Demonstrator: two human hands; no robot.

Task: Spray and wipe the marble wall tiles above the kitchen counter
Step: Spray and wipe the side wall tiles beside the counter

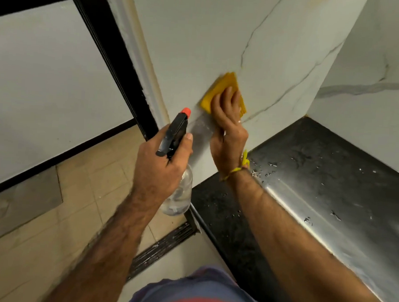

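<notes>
My right hand [228, 120] presses a yellow cloth [222, 89] flat against the white marble wall tile [211, 36], low down, just above the counter. My left hand [161, 162] grips a clear spray bottle [180, 193] with a black trigger head and an orange nozzle tip [186, 112]. The nozzle points up toward the wall, just left of the cloth. Grey veins run across the marble. A yellow thread is tied around my right wrist [235, 170].
A dark counter [216, 209] with a steel surface [331, 180] speckled with water drops lies to the right. More marble wall [369, 102] stands behind it. A black door frame [115, 61] is at left, beige floor tiles [75, 213] and a floor drain grate [161, 248] below.
</notes>
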